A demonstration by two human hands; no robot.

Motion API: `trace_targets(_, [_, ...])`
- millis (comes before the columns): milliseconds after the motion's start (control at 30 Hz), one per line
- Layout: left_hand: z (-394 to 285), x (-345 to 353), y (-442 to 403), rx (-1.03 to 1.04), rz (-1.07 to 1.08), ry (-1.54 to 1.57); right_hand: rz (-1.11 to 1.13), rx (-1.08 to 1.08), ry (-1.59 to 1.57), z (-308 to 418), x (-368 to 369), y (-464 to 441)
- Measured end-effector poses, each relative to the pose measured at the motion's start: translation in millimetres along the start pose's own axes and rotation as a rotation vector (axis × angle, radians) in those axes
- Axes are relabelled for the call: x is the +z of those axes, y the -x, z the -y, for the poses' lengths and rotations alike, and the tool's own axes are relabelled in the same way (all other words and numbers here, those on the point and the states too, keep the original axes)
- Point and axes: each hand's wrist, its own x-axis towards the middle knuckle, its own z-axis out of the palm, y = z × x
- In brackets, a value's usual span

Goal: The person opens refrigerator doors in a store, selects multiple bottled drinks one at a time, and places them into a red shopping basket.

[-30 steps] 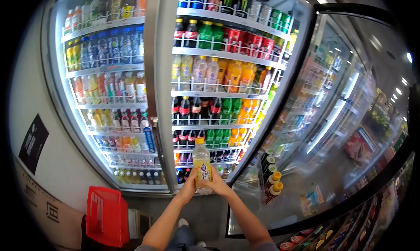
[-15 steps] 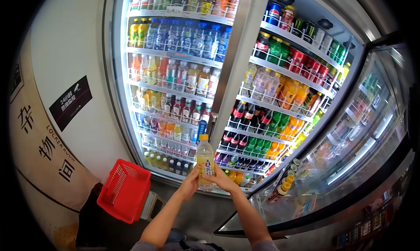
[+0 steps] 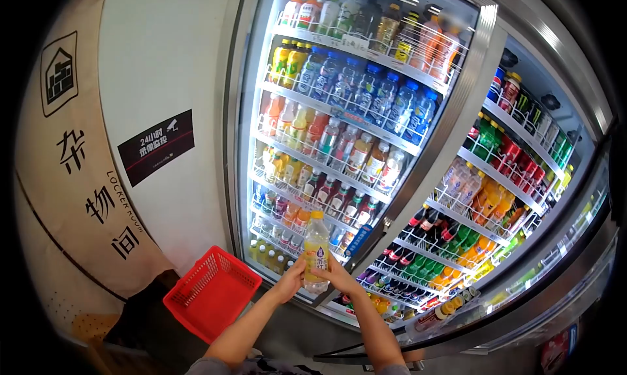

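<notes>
A clear bottle with a yellow cap and a yellow label (image 3: pixel 316 251) is upright in front of me, near the lower middle of the view. My left hand (image 3: pixel 290 279) grips its left side, fingers closed around the lower half. My right hand (image 3: pixel 337 274) holds the right side, with the thumb across the label. Behind the bottle is the left fridge section (image 3: pixel 339 117), its shelves full of drinks. A red basket (image 3: pixel 212 293) is to the left of my forearms, with nothing visible inside it.
The right fridge section (image 3: pixel 503 179) holds cans and bottles. Its glass door (image 3: pixel 555 277) stands open at the right. A black sign (image 3: pixel 157 147) is on the white wall, beside a beige curtain (image 3: pixel 91 179) with large characters. Grey floor (image 3: pixel 307 332) shows below.
My view has turned to the left, so the left fridge section, the wall and the red basket have shifted rightward in view. Both hands still hold the bottle. The right door still stands open.
</notes>
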Motion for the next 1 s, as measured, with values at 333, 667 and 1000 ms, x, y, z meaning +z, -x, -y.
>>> trace_targets(333, [-32,-73,8,-0.061,-0.116,-0.117,0.162,0.037,0.048,-21,35,-66])
trace_targets(667, [-55,-132,46,-0.035,-0.248,-0.129,0.289,0.222,0.0,-52,89,-123])
trace_targets(1000, [-37,-202,102,0.106,-0.645,-0.193,0.623,0.225,-0.097,-118,159,-197])
